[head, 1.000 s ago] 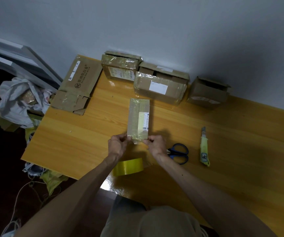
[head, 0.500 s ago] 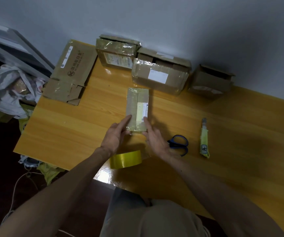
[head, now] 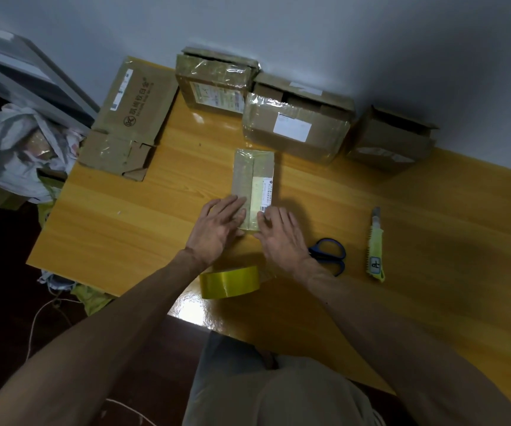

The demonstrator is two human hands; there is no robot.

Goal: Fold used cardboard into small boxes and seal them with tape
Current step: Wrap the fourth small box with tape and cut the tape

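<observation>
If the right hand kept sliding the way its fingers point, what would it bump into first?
The small box. The right hand has its fingers on the box's near end, so it would probably just slide along the top.

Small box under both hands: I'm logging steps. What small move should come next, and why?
Probably smooth the tape down over the near end of the small box. The left hand and right hand lie flat, fingers straight, on that end, where the tape seems to jut past the cardboard.
</observation>
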